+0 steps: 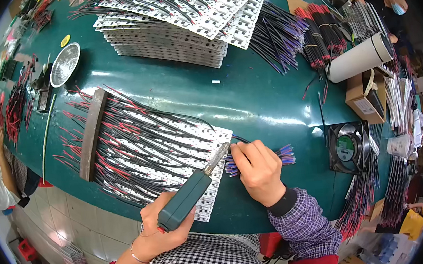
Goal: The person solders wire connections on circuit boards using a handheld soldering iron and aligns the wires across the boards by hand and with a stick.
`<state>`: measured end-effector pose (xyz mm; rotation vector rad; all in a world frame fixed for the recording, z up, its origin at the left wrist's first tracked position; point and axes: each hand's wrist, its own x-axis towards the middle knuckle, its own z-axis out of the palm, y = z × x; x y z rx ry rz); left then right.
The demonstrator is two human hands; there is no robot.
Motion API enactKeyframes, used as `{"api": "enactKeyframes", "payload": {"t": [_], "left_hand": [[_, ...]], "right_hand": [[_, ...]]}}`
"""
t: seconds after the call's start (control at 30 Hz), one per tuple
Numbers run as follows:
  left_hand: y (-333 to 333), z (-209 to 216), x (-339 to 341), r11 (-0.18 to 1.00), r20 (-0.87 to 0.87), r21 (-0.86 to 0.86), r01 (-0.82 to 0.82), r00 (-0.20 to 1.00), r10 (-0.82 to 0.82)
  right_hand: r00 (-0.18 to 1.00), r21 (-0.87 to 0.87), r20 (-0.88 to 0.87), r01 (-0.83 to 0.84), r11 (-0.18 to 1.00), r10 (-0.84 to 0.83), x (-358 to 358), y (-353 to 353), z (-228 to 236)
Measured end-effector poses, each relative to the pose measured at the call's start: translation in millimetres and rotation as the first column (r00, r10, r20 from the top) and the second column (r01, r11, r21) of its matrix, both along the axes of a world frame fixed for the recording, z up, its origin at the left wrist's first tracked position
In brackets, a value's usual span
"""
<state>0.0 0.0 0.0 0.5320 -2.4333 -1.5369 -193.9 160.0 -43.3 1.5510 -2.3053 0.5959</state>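
Note:
My left hand (160,223) is wrapped round the dark green handle of a soldering iron (186,198). The iron's metal tip points up and right, at the right edge of a white circuit board panel (211,195). At that edge my right hand (260,170) is closed in a pinch on a thin dark wire (240,139); its end is hidden by the fingers. Beneath this hand lies a bundle of purple-tipped wires (287,155). Many black wires with red ends (135,134) run leftward across the panel, under a heavy metal bar (93,135).
A tall stack of white panels (163,50) stands at the back. Behind right are wire bundles (276,34), a white flask (359,58) and a cardboard box (366,94). A black fan (348,147) sits at right, a metal bowl (65,64) far left. Other people sit left and far right.

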Motion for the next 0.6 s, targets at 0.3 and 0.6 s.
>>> {"api": "enactKeyframes", "payload": {"t": [0.3,0.6], "left_hand": [[3.7,5.3,-2.8,0.996,-0.039,-0.092,-0.012,0.999,0.009],[1.3,3.1,1.4,0.987,-0.050,-0.157,0.016,0.998,-0.024]], "right_hand": [[1.000,0.003,-0.014,0.002,1.000,-0.002,-3.0,3.6,0.9],[1.000,-0.018,0.014,-0.005,1.000,0.006,-4.5,4.5,-0.5]]}}
